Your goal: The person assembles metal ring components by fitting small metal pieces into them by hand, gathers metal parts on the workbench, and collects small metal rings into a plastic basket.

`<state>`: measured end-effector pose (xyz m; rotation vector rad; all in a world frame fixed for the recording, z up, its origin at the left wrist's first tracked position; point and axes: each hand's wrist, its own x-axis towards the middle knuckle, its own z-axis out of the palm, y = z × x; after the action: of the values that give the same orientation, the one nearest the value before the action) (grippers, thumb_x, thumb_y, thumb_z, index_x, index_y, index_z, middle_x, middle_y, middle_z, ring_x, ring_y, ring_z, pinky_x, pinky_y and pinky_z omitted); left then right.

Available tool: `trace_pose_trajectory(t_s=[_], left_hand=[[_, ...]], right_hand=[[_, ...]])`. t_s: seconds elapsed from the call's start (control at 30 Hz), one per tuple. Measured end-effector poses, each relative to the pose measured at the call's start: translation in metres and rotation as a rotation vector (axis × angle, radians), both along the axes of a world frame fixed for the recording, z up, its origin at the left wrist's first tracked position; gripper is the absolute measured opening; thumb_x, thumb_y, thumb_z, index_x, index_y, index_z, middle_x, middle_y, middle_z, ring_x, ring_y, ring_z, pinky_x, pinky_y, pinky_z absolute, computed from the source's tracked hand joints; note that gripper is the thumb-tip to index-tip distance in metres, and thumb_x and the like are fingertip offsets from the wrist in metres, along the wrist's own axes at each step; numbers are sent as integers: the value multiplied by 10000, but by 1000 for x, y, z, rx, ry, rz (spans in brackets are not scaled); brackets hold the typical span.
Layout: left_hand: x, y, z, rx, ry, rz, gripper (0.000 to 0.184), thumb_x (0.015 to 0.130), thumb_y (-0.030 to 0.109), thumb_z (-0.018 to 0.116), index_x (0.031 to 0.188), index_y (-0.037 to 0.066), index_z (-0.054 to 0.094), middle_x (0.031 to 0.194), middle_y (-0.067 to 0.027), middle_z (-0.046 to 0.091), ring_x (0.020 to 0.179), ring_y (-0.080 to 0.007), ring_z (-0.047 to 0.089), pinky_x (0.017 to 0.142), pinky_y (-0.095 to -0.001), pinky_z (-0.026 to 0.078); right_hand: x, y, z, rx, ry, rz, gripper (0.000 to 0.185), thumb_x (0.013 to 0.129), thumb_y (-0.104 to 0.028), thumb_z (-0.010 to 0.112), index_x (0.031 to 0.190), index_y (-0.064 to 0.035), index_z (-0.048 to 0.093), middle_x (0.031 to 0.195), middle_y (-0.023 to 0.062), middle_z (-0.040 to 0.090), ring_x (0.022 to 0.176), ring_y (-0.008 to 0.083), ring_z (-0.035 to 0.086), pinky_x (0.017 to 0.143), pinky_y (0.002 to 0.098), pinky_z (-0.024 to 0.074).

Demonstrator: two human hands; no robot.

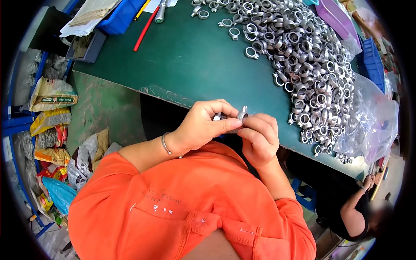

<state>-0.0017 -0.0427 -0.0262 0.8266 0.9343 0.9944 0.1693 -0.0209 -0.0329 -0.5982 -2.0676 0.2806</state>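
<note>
A small grey metal ring clamp point(243, 112) is held upright between my two hands at the table's near edge. My left hand point(203, 120) pinches it between thumb and fingers. Another bit of shiny metal point(218, 116) shows inside the curl of the left fingers; its kind is hard to make out. My right hand point(261, 138) is closed, its fingertips on the clamp's right side. Part of the ring is hidden by the fingers. To the right, a large pile of similar ring clamps point(305, 65) covers the table.
The green table point(182, 56) has a worn near edge. On it lie a red stick point(146, 29), a metal-handled tool point(160, 12) and a blue bin point(122, 18). Clear plastic bags point(368, 117) lie at the right. Another person point(353, 212) works at lower right. Sacks point(52, 95) fill shelves at left.
</note>
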Motion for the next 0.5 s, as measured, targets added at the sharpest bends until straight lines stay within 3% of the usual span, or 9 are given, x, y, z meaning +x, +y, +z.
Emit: trace_pose_trajectory(t_s=[0.07, 0.13, 0.17, 0.23, 0.43, 0.5], left_hand=[[2, 0, -3, 78, 29, 44, 66, 821, 36, 650, 870, 0, 624, 776, -12, 573, 627, -56, 482, 527, -181, 381], [3, -1, -11, 410, 185, 137, 105, 766, -7, 687, 856, 10, 637, 819, -24, 588, 677, -75, 516, 559, -200, 406], [2, -1, -11, 408, 183, 134, 105, 766, -7, 687, 856, 10, 637, 819, -24, 588, 677, -75, 516, 559, -200, 406], [0, -1, -9, 533, 324, 96, 127, 734, -17, 708, 839, 20, 647, 809, -43, 595, 704, -95, 541, 578, -218, 425], [2, -3, -5, 596, 353, 80, 98, 757, -22, 678, 842, 18, 652, 830, -42, 592, 687, -101, 553, 590, -224, 454], [1, -3, -4, 602, 383, 75, 101, 757, -41, 657, 836, 18, 636, 833, -46, 586, 687, -110, 560, 587, -222, 458]], right_hand=[[1, -1, -2, -119, 97, -8, 245, 639, 155, 603, 805, -19, 557, 858, 119, 583, 762, 250, 569, 645, 303, 477], [1, -4, -11, -421, 303, -42, 218, 752, 181, 513, 859, -7, 541, 906, 151, 573, 779, 229, 576, 661, 277, 484], [0, -5, -11, -636, 442, 15, 159, 844, 123, 479, 931, 0, 531, 913, 131, 578, 793, 167, 571, 671, 246, 485], [0, -8, -7, -932, 576, 20, 115, 923, 12, 446, 1001, 11, 531, 904, 95, 582, 784, 114, 562, 671, 223, 482], [4, -8, -2, -1162, 541, 187, 258, 975, -148, 417, 1108, 43, 528, 874, 60, 604, 733, 98, 570, 653, 218, 478], [5, -8, 2, -1144, 415, 134, 172, 895, -35, 539, 1051, 28, 574, 899, 72, 604, 760, 109, 580, 675, 230, 492]])
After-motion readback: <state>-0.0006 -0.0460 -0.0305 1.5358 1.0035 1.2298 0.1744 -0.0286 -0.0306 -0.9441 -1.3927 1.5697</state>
